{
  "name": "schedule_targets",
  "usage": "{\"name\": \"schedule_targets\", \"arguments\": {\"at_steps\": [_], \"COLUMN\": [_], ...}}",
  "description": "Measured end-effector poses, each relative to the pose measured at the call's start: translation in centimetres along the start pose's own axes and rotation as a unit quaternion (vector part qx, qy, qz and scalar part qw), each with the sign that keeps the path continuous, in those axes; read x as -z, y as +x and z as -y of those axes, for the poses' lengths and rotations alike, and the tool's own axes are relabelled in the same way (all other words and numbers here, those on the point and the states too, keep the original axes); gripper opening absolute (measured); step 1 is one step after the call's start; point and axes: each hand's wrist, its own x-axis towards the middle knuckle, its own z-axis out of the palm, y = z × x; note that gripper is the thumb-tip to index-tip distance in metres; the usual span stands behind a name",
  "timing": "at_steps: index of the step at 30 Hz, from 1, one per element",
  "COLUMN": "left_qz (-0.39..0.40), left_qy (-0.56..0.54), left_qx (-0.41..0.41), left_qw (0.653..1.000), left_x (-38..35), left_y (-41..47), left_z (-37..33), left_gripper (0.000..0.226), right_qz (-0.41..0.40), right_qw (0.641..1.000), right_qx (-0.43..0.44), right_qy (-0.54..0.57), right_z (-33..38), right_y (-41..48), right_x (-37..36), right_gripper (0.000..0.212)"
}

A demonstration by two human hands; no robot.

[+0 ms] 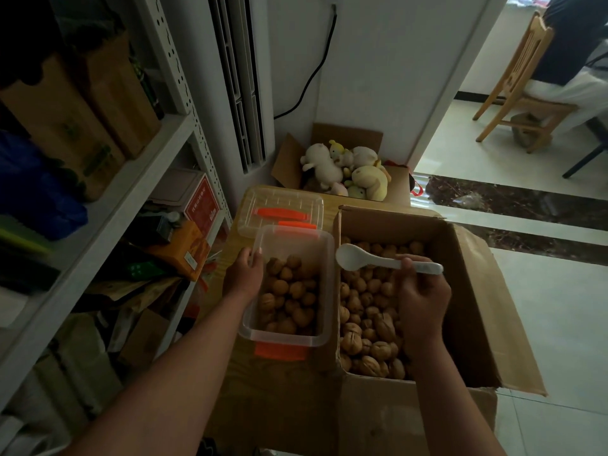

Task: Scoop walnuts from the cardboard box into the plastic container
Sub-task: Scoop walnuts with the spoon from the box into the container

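A pale wooden surface (279, 386) is flanked by grey metal shelving (154, 153) and tiled floor (559, 311). Shelf contents are too dark to identify. The clear rectangular plastic container (324, 327), part-filled, is gripped at its left rim by the left hand (243, 274). A white plastic spoon (371, 261) is clasped by the right hand (422, 292) above wrinkled brown walnuts (365, 291) in the open cardboard box (467, 311).

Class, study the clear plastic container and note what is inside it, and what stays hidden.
Inside the plastic container lie walnuts in their shells, heaped together. The pile covers the container's floor and any lower walnuts. The left hand grips its left rim.
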Motion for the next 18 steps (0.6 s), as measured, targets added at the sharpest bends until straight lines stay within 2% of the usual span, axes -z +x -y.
{"name": "schedule_targets", "arguments": {"at_steps": [4,8,11,14,18], "left_qz": [0.003,0.006,0.008,0.008,0.007], "left_qy": [-0.004,-0.006,-0.007,-0.009,-0.009], "left_qx": [0.005,0.01,0.01,0.01,0.005], "left_qw": [1.0,1.0,1.0,1.0,1.0], "left_x": [-0.1,-0.1,-0.1,-0.1,-0.1], "left_y": [0.1,0.1,0.2,0.3,0.4], "left_z": [0.1,0.2,0.3,0.4,0.5], "left_gripper": [0.045,0.046,0.046,0.047,0.045], "right_qz": [-0.06,0.025,0.07,0.113,0.117], "right_qw": [0.996,0.99,0.985,0.976,0.956], "right_qx": [-0.047,-0.098,-0.137,-0.176,-0.264], "right_qy": [-0.038,-0.1,-0.076,-0.059,-0.045], "right_z": [-1.5,-2.9,-3.2,-3.1,-3.4], "right_y": [-0.2,-0.8,-1.2,-1.0,-1.2], "right_x": [1.6,2.3,2.3,2.7,2.5], "right_gripper": [0.012,0.018,0.025,0.023,0.02]}}
